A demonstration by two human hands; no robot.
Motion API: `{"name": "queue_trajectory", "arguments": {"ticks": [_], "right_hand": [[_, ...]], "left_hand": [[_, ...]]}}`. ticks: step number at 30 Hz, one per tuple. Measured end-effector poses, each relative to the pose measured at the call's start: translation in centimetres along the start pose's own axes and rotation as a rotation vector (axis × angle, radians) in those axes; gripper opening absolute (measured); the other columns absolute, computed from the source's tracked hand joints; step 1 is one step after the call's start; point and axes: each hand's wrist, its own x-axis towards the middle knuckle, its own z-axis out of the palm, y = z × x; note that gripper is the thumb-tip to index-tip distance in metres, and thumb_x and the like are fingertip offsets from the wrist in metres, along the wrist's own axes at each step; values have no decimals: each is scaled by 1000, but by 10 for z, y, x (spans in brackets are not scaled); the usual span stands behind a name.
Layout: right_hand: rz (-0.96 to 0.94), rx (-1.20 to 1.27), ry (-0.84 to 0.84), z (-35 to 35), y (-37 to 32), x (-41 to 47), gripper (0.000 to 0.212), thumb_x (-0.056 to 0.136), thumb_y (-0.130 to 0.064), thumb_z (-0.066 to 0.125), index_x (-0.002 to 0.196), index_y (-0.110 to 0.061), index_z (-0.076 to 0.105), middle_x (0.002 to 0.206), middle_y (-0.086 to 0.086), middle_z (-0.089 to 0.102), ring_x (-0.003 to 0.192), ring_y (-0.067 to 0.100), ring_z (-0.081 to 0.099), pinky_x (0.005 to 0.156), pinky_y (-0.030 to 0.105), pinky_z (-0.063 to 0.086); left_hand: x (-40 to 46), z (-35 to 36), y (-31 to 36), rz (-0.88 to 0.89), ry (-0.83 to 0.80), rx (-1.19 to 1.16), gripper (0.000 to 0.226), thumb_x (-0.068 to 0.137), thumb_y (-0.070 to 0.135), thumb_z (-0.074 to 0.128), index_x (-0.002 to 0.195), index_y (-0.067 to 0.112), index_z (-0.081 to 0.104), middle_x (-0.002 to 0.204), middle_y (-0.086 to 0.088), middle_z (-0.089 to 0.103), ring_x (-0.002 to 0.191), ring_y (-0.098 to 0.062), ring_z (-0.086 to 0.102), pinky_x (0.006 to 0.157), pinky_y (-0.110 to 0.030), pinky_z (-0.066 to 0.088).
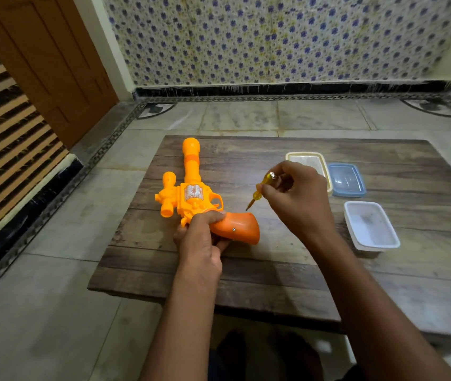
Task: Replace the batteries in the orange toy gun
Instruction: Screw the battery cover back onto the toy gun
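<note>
Here, a left hand [201,237] wraps its fingers around the neck of an orange toy gun [191,193], just behind the trigger guard, pinning it flat on a low wooden board [246,284]. The darker orange handle [236,228] juts out to the right of that grip, its single small screw [233,229] facing up. The toy looks like hollow moulded plastic: light, stiff and rather slick, so likely to skid under a turning tool unless held down close to the handle, as it is now. Above and to the right, the right hand [298,193] pinches a small yellow-handled screwdriver [260,189] between curled fingers, wrist cocked, tip angled down toward the handle but clear of it. Beyond that hand stand a cream tray [291,155], a blue-rimmed lid [346,180] and a white container [370,225]. Both forearms reach in from the near edge.
</note>
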Motion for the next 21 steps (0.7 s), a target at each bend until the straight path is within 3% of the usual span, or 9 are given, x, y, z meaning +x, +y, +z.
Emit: {"name": "queue_trajectory", "arguments": {"ticks": [7,14,16,19,21], "right_hand": [[-46,10,-37,7,18,-3,16,80,-18,82,76,-12,68,70,1,60,65,10,53,62,27,44],[-72,19,-141,26,30,-4,17,92,-23,75,88,-7,69,86,9,65,82,24,65,76,44,55],[-85,44,-120,25,29,-5,17,94,-20,72,89,-5,66,84,9,67,83,27,67,75,42,55],[-90,100,-49,22,24,-8,23,97,-30,65,92,-8,62,83,6,71,80,22,71,71,44,58],[-74,177,-8,20,19,-12,17,99,-24,63,97,-8,62,86,3,74,81,13,75,73,43,62]], "left_hand": [[6,5,-6,25,19,-3,56,75,-6,72,127,12,64,124,-14,70,109,-31,66,57,-36,56],[9,6,-6,29,18,-48,52,76,-12,68,123,11,63,117,-11,67,103,-26,64,64,-37,53],[11,4,-6,39,7,-44,50,77,-13,69,120,13,63,115,-11,69,102,-26,66,64,-37,55],[14,5,-8,42,-14,-27,49,75,-13,70,118,11,66,114,-13,73,104,-28,70,60,-36,58],[11,8,-8,35,-24,-24,61,68,-9,75,125,8,64,119,-18,74,106,-32,73,61,-38,60]]}}
